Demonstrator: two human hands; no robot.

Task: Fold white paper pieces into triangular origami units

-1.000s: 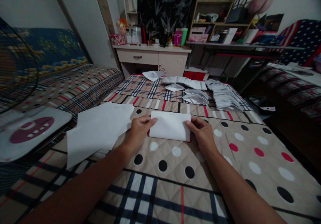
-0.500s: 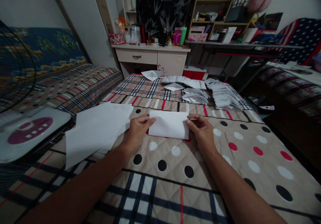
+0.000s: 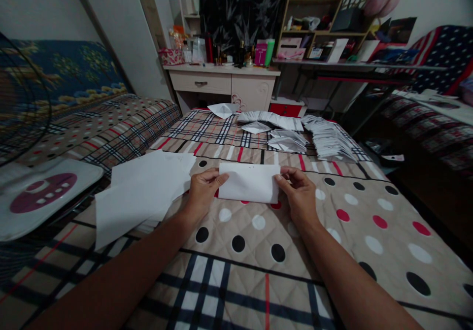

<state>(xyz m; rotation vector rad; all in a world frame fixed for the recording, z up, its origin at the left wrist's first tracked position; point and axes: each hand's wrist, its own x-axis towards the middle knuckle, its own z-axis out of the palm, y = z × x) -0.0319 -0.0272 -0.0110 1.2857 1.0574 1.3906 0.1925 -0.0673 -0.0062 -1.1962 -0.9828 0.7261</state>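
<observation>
A folded sheet of white paper [image 3: 248,184] is stretched between my two hands just over the patterned bedspread [image 3: 254,261]. Its left edge is pinched by my left hand [image 3: 204,188], thumb on top and fingers behind. My right hand [image 3: 298,192] grips the right edge in the same way, near the upper corner. Small dark marks show at the paper's top edge. To the left of my left hand lies a loose stack of white paper sheets [image 3: 140,187], fanned unevenly.
Folded paper pieces [image 3: 328,138] stand in rows at the bed's far right, with a smaller bundle [image 3: 287,141] and a single folded piece [image 3: 223,110] nearby. At the left edge sits a white plastic object [image 3: 48,197] with a purple print. A dresser [image 3: 207,81] stands behind the bed.
My right hand has shifted very slightly to the right along with the paper's right edge. Otherwise the hands and papers look the same.
</observation>
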